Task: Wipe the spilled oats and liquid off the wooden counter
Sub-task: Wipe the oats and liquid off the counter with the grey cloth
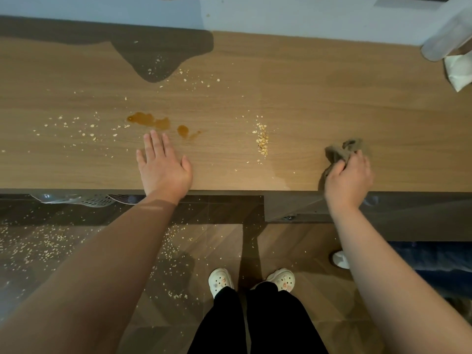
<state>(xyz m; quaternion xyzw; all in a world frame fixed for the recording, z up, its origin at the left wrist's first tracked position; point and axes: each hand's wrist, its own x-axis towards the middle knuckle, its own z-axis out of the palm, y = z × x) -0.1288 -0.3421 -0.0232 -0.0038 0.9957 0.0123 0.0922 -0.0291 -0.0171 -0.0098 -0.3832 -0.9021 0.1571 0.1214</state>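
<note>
On the long light-brown wooden counter [332, 98], the person's left hand [163, 169] lay flat near the front edge, palm down, fingers straight and slightly spread, holding nothing. Just beyond its fingertips sat an amber-brown puddle of spilled liquid [149, 120], with a smaller round drop [183, 130] of the same colour just beside it on the right.

Loose pale oat flakes [76, 126] were scattered across the counter to the left of that hand, and more lay farther back near the wall. A narrow heap of oats [262, 140] stood between the two hands, apart from both.

Well to the right, the right hand [348, 180] gripped a crumpled grey-brown cloth [342, 150], fingers curled round it, the cloth bunched against the wood close to the front edge.

At the far right corner a white folded packet [459, 70] rested beside what looked like a clear plastic container [444, 44], though blur made that hard to tell.

Below the counter, many spilled flakes [46, 241] dotted the wood-patterned floor [293, 241] on the left. The person stood in white perforated clogs [221, 281] and black trousers [255, 323].
</note>
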